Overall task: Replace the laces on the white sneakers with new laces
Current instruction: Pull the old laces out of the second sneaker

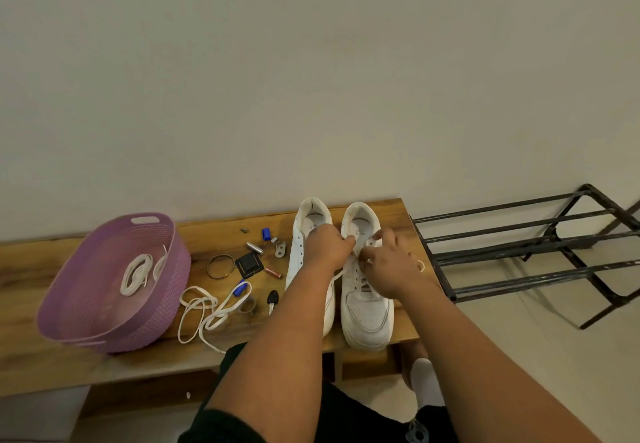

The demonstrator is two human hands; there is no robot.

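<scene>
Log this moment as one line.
step: lacing right sneaker | left hand: pinches lace | right hand: at eyelets | spare laces: on bench

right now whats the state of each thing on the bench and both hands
right sneaker: upright, partly laced, being worked on
left sneaker: upright, lacing hidden by the arm
left hand: grip pinching the lace
right hand: fingers curled at the upper eyelets
loose lace: tangled on the bench
purple basket: tilted, coiled laces inside
</scene>
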